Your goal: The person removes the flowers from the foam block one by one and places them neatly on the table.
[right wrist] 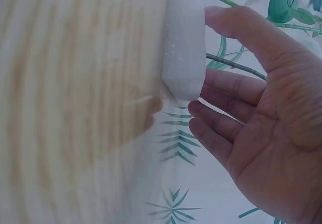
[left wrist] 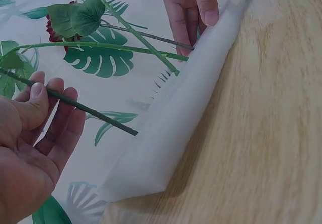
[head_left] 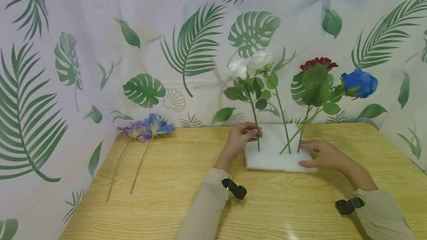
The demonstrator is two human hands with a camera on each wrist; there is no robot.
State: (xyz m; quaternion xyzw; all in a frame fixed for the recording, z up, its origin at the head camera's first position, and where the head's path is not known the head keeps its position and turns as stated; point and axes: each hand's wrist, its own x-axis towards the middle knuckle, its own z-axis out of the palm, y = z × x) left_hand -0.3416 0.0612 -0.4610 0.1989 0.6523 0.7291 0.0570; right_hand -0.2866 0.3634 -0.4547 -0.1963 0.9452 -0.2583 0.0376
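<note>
My left hand pinches the dark stem of a white artificial rose between thumb and fingers. The lower end of that stem meets the white foam block, at its left part. At the block's right end, my right hand rests with thumb and fingers spread, touching the foam edge. Between the hands, a second white rose, a blue rose and a dark red flower stand in the foam. The blue rose's stem leans right and crosses the others.
Two artificial flowers, one purple and one blue, lie on the left of the wooden table. A leaf-printed cloth hangs behind the table and along its sides.
</note>
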